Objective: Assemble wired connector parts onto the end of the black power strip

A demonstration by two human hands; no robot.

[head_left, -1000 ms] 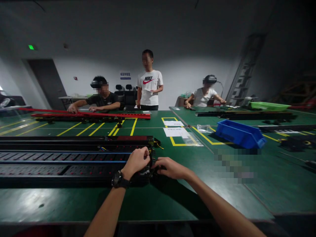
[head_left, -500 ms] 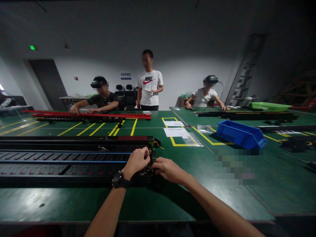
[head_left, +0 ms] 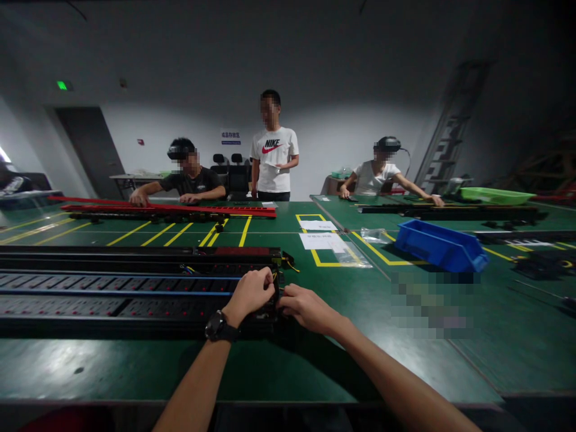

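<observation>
Long black power strips with rows of sockets (head_left: 153, 306) lie side by side on the green table, their right ends near my hands. My left hand (head_left: 250, 294), wearing a black watch, is closed at the right end of the blue-edged strip. Its fingertips pinch at the end piece, and what they hold is too small to make out. Just to the right, my right hand (head_left: 306, 306) is closed with its fingertips against the same end, apparently on a small part that I cannot identify. Yellow wires (head_left: 292, 267) stick out beyond the far strip's end.
A blue bin (head_left: 441, 245) stands to the right, with paper sheets (head_left: 320, 241) and a plastic bag (head_left: 375, 236) left of it. Across the table, a seated co-worker handles a red rail (head_left: 180, 209); another reaches along black strips (head_left: 450, 211). A person stands between them. A green tray (head_left: 497, 195) sits far right.
My hands stay at the strip end with hardly any movement. The co-worker at the right has stretched an arm farther right along the black strips. The view has shifted slightly.
</observation>
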